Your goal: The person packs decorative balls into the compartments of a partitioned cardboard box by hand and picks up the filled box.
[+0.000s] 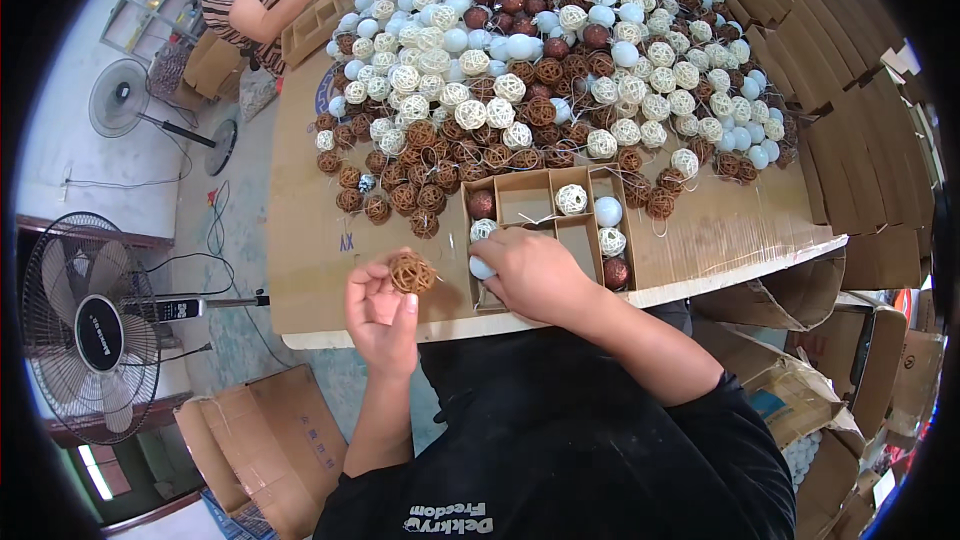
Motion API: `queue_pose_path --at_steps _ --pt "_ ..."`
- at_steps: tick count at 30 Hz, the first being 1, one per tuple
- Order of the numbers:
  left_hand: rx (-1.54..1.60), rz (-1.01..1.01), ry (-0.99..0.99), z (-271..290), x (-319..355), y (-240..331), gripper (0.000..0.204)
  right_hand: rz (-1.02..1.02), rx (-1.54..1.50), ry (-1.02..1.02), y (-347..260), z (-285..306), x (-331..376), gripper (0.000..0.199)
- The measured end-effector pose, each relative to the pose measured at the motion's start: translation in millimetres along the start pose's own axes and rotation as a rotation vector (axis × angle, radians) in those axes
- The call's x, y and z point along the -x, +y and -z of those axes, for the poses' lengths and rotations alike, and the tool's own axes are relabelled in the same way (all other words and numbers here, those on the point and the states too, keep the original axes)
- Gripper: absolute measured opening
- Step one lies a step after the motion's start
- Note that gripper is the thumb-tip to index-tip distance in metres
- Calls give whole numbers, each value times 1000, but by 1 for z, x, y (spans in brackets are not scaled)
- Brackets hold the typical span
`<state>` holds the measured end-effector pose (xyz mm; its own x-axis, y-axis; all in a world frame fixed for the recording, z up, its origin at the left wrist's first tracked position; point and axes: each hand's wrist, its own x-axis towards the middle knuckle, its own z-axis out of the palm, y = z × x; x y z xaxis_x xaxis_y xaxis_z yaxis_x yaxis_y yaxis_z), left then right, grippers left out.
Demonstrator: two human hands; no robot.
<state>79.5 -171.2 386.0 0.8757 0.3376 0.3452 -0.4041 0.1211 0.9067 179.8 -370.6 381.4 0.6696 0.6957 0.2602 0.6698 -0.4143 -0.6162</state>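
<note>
A brown wicker ball (411, 273) is held in the fingertips of my left hand (380, 325), just left of a divided cardboard box (522, 198). My right hand (540, 275) reaches over the box, its fingers closed round a smooth white ball (481, 268) at the left side. Part of that ball and several compartments are hidden beneath the hand. Behind its knuckles, a white wicker ball (483, 229) and a dark red glittery ball (481, 204) fill the left row. Another white wicker ball (571, 200) sits at the back, and the right row holds white and dark red balls.
A large pile of brown, white and red balls (520, 70) covers the table (310, 240) beyond the box. Stacked cardboard (850, 110) lines the right. Two fans (100, 330) stand at left. Another person (255, 5) works at the far left.
</note>
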Motion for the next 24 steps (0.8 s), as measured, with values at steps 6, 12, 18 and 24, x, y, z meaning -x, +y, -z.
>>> queue_pose_path --at_steps 6,12,18,24 --pt "-75 35 -201 -14 14 0 62 -164 -126 -165 -5 18 -1 34" --pt "-740 -86 -465 -19 7 -1 48 -143 -386 -41 -3 40 12 32" --pt "-1037 -107 -462 -31 3 9 37 -333 120 511 31 78 7 20" --pt "-1115 -191 -531 -40 1 8 30 -433 432 170 60 72 3 36"
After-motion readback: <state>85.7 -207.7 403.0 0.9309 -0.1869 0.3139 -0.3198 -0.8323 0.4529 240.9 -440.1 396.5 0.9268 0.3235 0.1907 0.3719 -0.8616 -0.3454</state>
